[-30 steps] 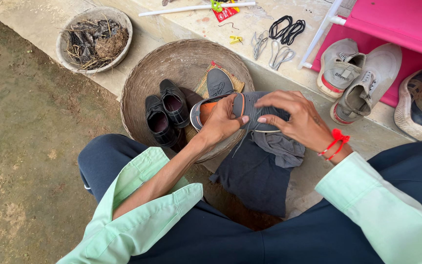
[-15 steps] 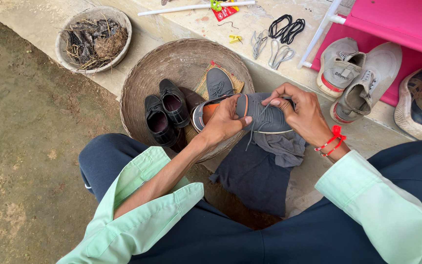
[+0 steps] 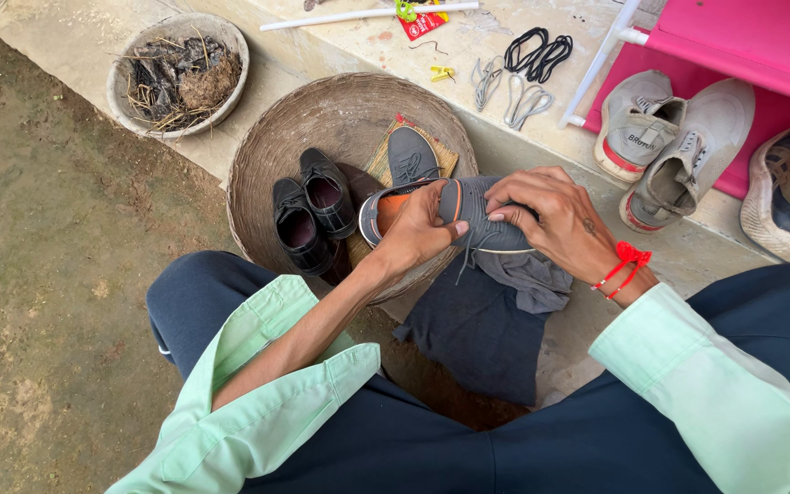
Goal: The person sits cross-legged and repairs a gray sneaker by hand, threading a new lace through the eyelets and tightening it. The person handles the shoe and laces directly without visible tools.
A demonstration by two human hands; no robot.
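Both hands, left hand (image 3: 418,233) and right hand (image 3: 555,220), clasp the grey orange-lined sneaker (image 3: 454,212) over a dark grey cloth (image 3: 482,334), steadying it for lacing.

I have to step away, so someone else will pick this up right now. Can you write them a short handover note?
Left hand: grips the heel end of the grey shoe, fingers around its orange-lined opening.
Right hand: on the toe end, fingers at the laces.
The shoe is held over a dark cloth at the woven basket rim.
In the basket: the matching grey shoe and a pair of black shoes.
Done: cannot tell.
Left: the shoe is still in hand.
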